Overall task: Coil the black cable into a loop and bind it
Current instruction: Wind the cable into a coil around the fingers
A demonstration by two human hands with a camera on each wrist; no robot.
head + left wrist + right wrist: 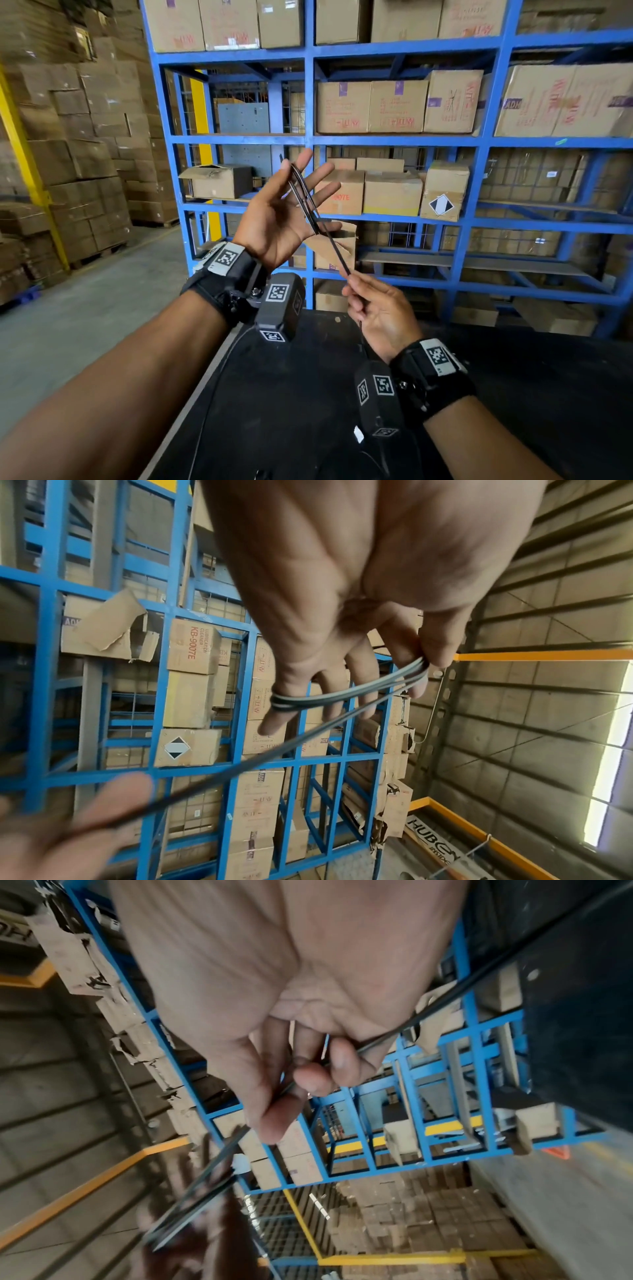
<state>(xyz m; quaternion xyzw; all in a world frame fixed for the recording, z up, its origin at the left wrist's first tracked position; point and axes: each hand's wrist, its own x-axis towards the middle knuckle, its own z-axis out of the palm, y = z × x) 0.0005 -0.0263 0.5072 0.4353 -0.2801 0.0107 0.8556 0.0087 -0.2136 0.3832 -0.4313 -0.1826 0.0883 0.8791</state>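
Observation:
My left hand [274, 219] is raised palm toward me with its fingers spread. A few turns of the thin black cable [306, 202] run across it from the thumb side to the little finger. In the left wrist view the turns [342, 696] loop round the little finger, and the thumb presses them against the index finger. A taut strand [240, 772] runs down to my right hand [376, 308], which pinches the cable [445, 996] between thumb and fingers above the table. Below that hand the cable drops out of sight.
A black table top [308, 394] lies under my forearms. Behind it stands a blue steel rack [310, 137] loaded with cardboard boxes [394, 106]. Stacked cartons [78, 137] fill the left, with grey floor [85, 308] in front of them.

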